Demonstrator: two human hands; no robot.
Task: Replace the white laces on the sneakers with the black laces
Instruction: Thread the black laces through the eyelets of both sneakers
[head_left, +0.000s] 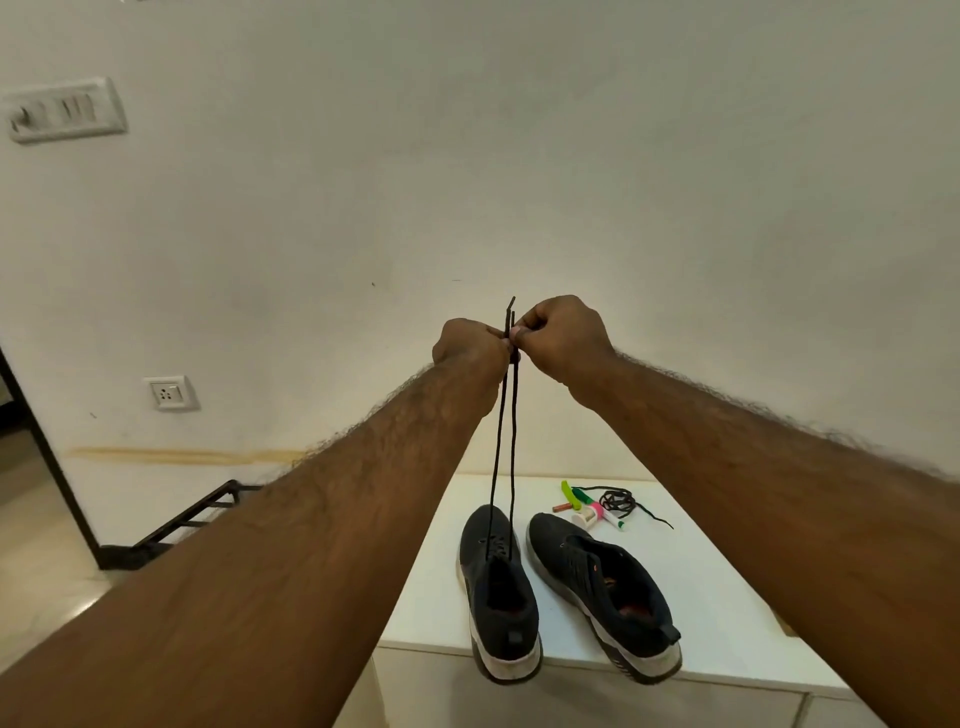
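Note:
Two dark sneakers stand on a white table (717, 597), heels toward me. The left sneaker (496, 592) has a black lace (504, 441) threaded through it. Both strands of that lace run straight up, taut, to my raised hands. My left hand (467, 345) and my right hand (558, 335) pinch the two lace ends side by side, tips sticking up above the fingers. The right sneaker (602, 587) shows no lace. A second black lace (621, 503) lies coiled on the table behind the right sneaker.
Small items lie by the coiled lace: a green piece (570, 494), a white and pink tube (592, 514) and a small red stick (562, 506). A wall socket (169, 393) and switch plate (65, 110) are on the wall. A black rack (182, 525) stands left of the table.

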